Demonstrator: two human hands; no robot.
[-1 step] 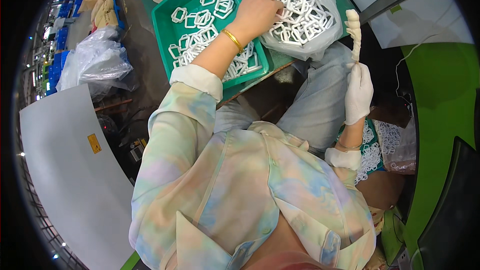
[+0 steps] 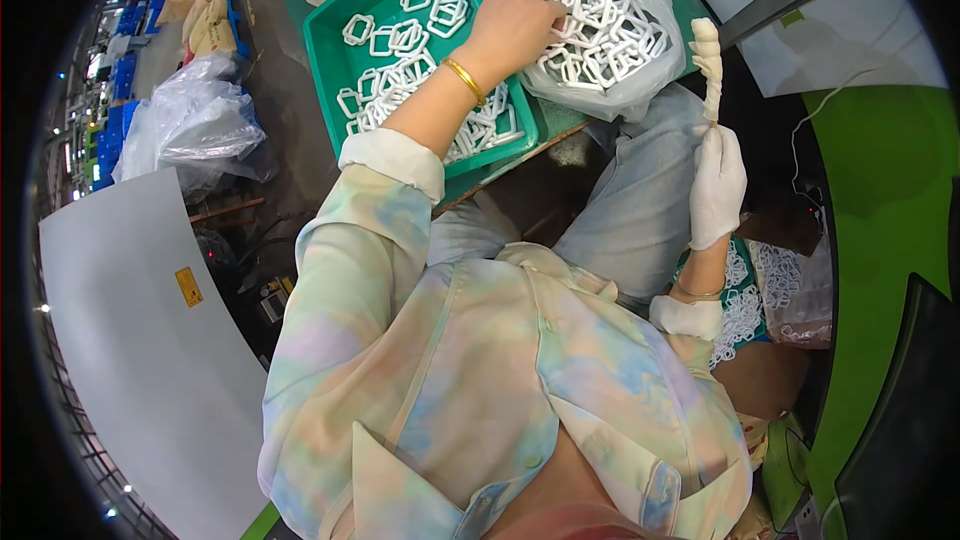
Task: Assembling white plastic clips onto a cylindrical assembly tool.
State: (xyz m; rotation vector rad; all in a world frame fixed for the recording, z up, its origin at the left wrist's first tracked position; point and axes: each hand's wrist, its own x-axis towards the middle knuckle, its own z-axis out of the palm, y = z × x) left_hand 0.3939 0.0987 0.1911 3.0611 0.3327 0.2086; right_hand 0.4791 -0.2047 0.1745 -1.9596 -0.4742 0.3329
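My bare left hand [image 2: 512, 25], with a gold bangle at the wrist, reaches across the green tray's edge to a clear plastic bag [image 2: 620, 95] full of white, angular plastic rings [image 2: 605, 35]. Its fingers are bent down at the rings; whatever lies between the fingertips is hidden. Under that forearm, the green tray [image 2: 327, 70] holds many similar white rings [image 2: 400, 75], some loose and some heaped. Off to the right, my white-gloved right hand [image 2: 718, 185] is closed on the lower end of a thin stick wrapped in lumpy cream material [image 2: 707, 65], held upright.
More white rings fill a green container [image 2: 738, 315] and a clear bag [image 2: 785, 275] beside my right forearm. A pale panel [image 2: 150, 350] stands at left, crumpled clear plastic [image 2: 195, 120] behind it. A white cable [image 2: 797, 150] hangs at right by a green panel [image 2: 885, 200].
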